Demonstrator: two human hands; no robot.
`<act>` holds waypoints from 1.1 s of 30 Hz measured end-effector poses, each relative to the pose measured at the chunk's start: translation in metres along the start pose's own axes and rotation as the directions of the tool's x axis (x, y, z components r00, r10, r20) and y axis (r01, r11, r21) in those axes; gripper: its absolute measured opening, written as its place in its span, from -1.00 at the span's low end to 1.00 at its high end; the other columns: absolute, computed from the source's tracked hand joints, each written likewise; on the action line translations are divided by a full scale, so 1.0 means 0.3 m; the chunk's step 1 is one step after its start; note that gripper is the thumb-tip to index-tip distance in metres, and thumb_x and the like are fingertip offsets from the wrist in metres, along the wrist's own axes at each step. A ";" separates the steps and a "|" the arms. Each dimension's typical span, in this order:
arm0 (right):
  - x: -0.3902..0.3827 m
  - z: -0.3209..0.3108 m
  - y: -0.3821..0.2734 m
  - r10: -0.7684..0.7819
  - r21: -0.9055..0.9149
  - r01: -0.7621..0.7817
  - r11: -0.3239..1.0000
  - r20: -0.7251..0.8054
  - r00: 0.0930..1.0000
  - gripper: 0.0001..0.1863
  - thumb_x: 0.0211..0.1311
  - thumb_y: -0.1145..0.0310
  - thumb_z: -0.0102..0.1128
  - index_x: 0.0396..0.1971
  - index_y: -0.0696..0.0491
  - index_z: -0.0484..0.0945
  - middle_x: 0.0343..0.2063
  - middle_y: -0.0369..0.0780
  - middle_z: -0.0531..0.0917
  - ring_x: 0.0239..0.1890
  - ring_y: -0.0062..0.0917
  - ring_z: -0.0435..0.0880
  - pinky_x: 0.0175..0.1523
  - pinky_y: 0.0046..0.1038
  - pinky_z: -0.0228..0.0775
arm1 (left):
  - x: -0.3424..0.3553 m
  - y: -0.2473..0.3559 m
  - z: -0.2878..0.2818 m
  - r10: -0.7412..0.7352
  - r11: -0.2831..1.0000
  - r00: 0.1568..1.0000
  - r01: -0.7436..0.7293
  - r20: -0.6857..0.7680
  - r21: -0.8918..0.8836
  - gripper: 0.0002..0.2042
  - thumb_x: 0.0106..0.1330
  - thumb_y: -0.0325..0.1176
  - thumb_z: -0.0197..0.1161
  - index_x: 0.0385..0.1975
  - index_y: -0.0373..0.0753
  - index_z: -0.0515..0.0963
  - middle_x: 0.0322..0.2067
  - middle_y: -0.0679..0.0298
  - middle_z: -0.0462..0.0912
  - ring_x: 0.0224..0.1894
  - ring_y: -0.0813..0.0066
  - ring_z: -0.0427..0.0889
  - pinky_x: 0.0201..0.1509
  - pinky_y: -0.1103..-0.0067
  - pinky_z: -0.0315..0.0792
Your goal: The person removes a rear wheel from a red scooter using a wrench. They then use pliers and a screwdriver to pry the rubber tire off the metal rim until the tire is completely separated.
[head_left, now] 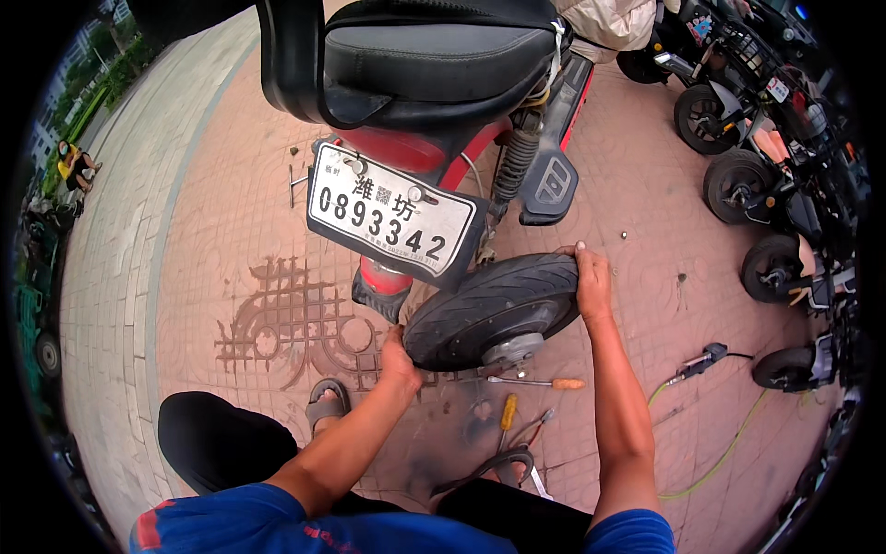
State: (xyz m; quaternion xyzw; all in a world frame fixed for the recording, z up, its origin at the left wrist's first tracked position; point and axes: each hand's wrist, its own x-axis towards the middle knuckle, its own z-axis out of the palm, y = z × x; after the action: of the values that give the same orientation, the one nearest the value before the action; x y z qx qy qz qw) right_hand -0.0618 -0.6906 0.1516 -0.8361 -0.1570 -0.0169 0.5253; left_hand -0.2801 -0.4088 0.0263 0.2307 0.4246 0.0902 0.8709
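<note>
I hold a black scooter wheel with a grey metal hub between my hands, tilted just behind the rear of a red and black electric scooter. My left hand grips the tyre at its left side, fingers partly hidden behind it. On the opposite side, my right hand is closed round the tyre's edge. A white licence plate hangs above the wheel, under the black seat. The shock absorber shows to the right of the plate. Whether the wheel touches the scooter's frame cannot be seen.
On the paving below the wheel lie an orange-handled screwdriver, a yellow-handled tool and pliers. Rightward lies an air gun on a green hose. Several parked scooters line the right. A person sits far left.
</note>
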 end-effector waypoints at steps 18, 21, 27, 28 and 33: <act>-0.083 0.036 -0.089 -0.106 0.049 0.111 0.993 -0.091 0.990 -0.49 0.63 0.29 -0.13 -0.27 0.32 0.76 -0.36 -0.06 0.81 -0.29 -0.34 0.75 -0.06 -0.33 0.54 | 0.047 0.100 -0.046 0.012 0.991 0.996 -0.024 -0.087 -0.134 -0.73 0.52 -0.18 0.02 -0.25 -0.17 0.61 -0.20 0.13 0.80 -0.07 0.08 0.77 0.20 0.22 0.61; -0.107 0.036 -0.033 -0.045 0.101 0.058 0.993 -0.129 0.991 -0.50 0.62 0.29 -0.13 -0.26 0.32 0.76 -0.36 -0.03 0.81 -0.28 -0.32 0.78 -0.05 -0.31 0.55 | 0.054 0.137 0.001 0.087 0.995 0.988 -0.092 -0.124 -0.035 -0.73 0.53 -0.18 0.02 -0.26 -0.19 0.60 -0.22 0.11 0.78 -0.12 0.12 0.75 0.14 0.24 0.60; -0.034 0.024 0.112 0.009 0.265 0.014 0.964 -0.084 0.996 -0.45 0.63 0.21 -0.14 -0.24 0.35 0.75 -0.37 -0.18 0.78 -0.29 -0.51 0.69 -0.07 -0.44 0.51 | -0.062 0.115 0.074 0.109 0.992 0.973 -0.119 -0.205 -0.034 -0.72 0.54 -0.19 0.01 -0.27 -0.22 0.60 -0.25 0.12 0.75 -0.14 0.13 0.71 0.13 0.27 0.56; -0.024 0.016 0.125 0.017 0.300 0.002 0.954 -0.062 0.998 -0.45 0.62 0.20 -0.13 -0.24 0.35 0.75 -0.36 -0.19 0.78 -0.29 -0.52 0.69 -0.07 -0.45 0.51 | -0.089 0.098 0.079 0.090 0.994 0.970 -0.102 -0.227 -0.043 -0.71 0.54 -0.19 0.00 -0.27 -0.23 0.60 -0.25 0.12 0.75 -0.13 0.13 0.71 0.13 0.28 0.56; 0.017 0.004 0.185 0.085 0.442 -0.092 0.892 0.037 0.996 -0.48 0.59 0.21 -0.08 -0.23 0.34 0.76 -0.35 -0.16 0.79 -0.27 -0.51 0.71 -0.03 -0.44 0.53 | -0.109 0.061 0.035 0.072 0.991 0.977 -0.093 -0.202 -0.098 -0.73 0.57 -0.20 0.01 -0.21 -0.22 0.59 -0.25 0.14 0.73 -0.10 0.16 0.69 0.16 0.30 0.53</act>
State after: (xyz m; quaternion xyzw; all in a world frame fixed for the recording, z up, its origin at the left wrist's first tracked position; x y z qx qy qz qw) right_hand -0.0416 -0.7104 0.1036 -0.7009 -0.1230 0.0503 0.7008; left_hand -0.2916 -0.4076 0.0635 0.1912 0.4936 0.1712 0.8310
